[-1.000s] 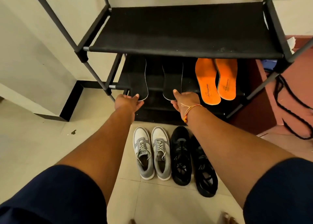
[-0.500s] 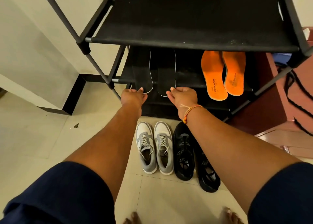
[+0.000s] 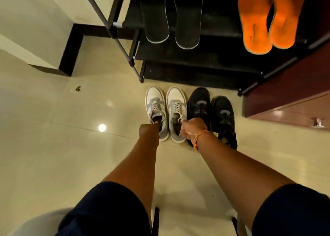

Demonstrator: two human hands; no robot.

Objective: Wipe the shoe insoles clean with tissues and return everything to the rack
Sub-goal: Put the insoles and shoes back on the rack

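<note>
1. The left hand (image 3: 149, 130) reaches down to the left grey sneaker (image 3: 155, 103). Its fingers are curled into the shoe's mouth and hold the collar. The fingertips are hidden inside.
2. The right hand (image 3: 193, 127) is at the right grey sneaker (image 3: 175, 101). Its fingers are curled over the collar on the side next to the black pair, with the knuckles facing up. The frame is blurred here, so how the thumb lies cannot be told.
3. An orange and yellow thread (image 3: 200, 136) is tied round the right wrist.
4. Both grey sneakers stand side by side on the tiled floor (image 3: 53, 146), toes towards the rack (image 3: 196, 57) and just in front of it.
5. Two black sneakers (image 3: 200, 101) stand close to the right of the grey pair, also toes towards the rack. The right forearm crosses over their heels.
6. Two black insoles (image 3: 157, 21) with pale edges lie side by side on a rack shelf. Their rounded ends hang over the front edge.
7. Two orange insoles (image 3: 255, 26) lie on the same shelf, further right. They touch each other and also overhang the front.
8. A dark red cabinet (image 3: 285, 96) stands to the right of the rack.
9. A small dark scrap (image 3: 78, 88) lies on the floor, well to the left of the shoes.
10. Dark blue sleeves (image 3: 107, 209) cover both upper arms.
</note>
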